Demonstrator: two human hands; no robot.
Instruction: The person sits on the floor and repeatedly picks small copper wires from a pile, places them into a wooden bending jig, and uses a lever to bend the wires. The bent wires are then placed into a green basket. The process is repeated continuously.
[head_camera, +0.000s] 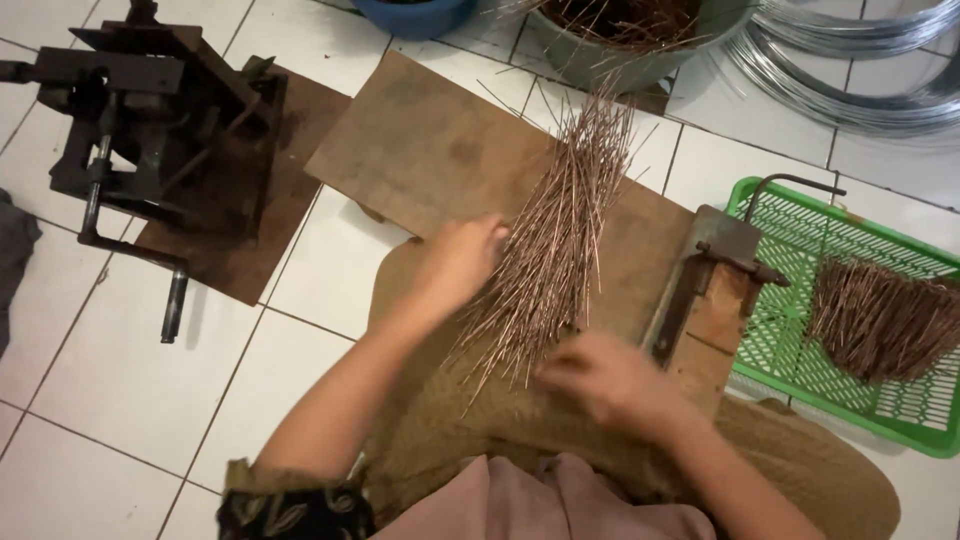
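Rods of thin copper-coloured wire lie in a loose sheaf on a brown board at the frame's centre. The left hand rests flat against the sheaf's left edge, fingers together, while the right hand, blurred, curls loosely over its lower ends. A green basket at right holds more rods.

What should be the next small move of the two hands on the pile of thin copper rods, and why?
Probably press the two hands inward to gather the rods. The copper rods lie fanned and uneven on the brown board, the left hand touches their left edge, and the right hand lies at their near ends, blurred.
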